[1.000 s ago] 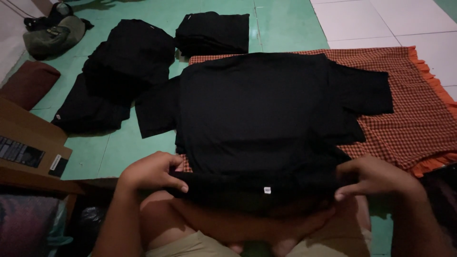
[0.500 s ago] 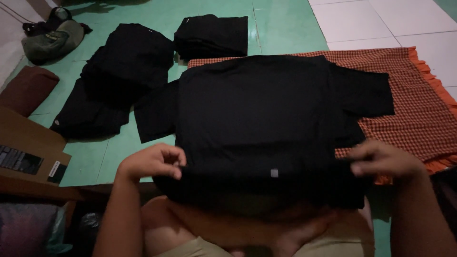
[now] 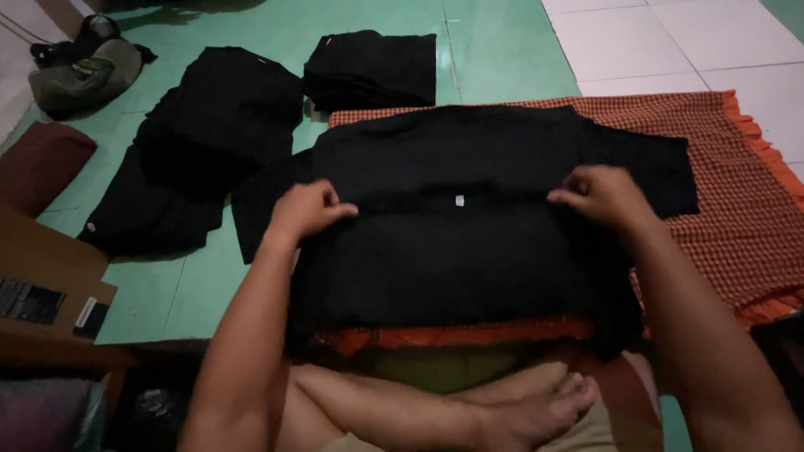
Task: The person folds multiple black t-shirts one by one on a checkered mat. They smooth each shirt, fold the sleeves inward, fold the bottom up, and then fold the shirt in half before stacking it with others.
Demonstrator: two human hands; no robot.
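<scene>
left hand [image 3: 307, 209], right hand [image 3: 601, 195] gripping folded black shirt [image 3: 456, 251], on orange cloth [image 3: 737, 209]

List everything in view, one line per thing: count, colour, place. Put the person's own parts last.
black shirt: one, black, spread on the cloth, its lower part folded up
small tag: one, white, on the folded edge
checked cloth: one, orange-red, on the floor under the shirt
folded stack: one, black, on the green floor beyond the cloth
loose garment pile: one pile, black, left of the cloth
bag: one, olive, far left
cushion: one, dark red, left edge
left hand: pinching the folded edge
right hand: pinching the folded edge
crossed legs: bare, bottom of view
</scene>
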